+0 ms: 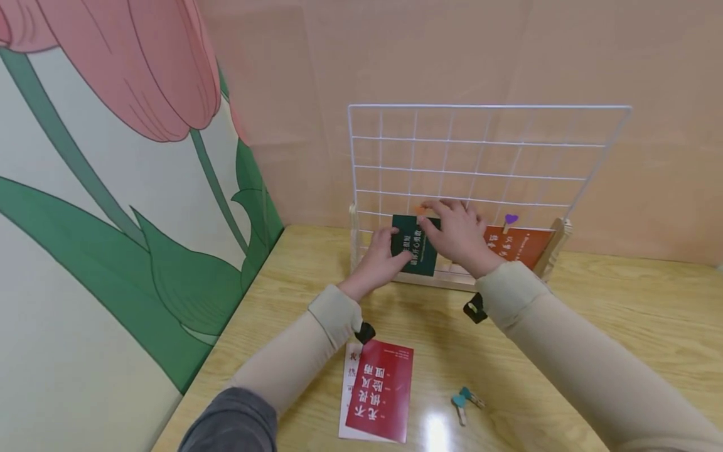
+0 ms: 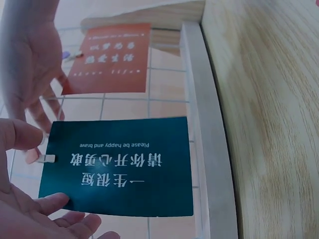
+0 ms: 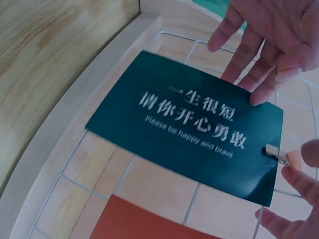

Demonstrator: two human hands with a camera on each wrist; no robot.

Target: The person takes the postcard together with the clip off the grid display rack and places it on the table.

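A dark green card [image 1: 419, 254] with white lettering lies against the white wire grid [image 1: 443, 169]. A small wooden clip [image 3: 275, 151] with an orange top sits on the card's upper edge. My right hand [image 1: 460, 232] pinches that clip between thumb and finger. Along the card's side, my left hand [image 1: 381, 258] rests its loosely spread fingertips at the edge, without gripping it. Right of the green card hangs an orange-red card [image 1: 522, 245], held to the grid by a clip with a purple heart [image 1: 511, 219].
A wooden base [image 1: 437, 280] carries the grid. Nearer me on the table [image 1: 299, 314], a red card [image 1: 386, 389] overlaps a white card [image 1: 346, 420]. Two teal-topped clips [image 1: 460, 405] lie to their right. A flower-painted wall [image 1: 130, 207] stands at left.
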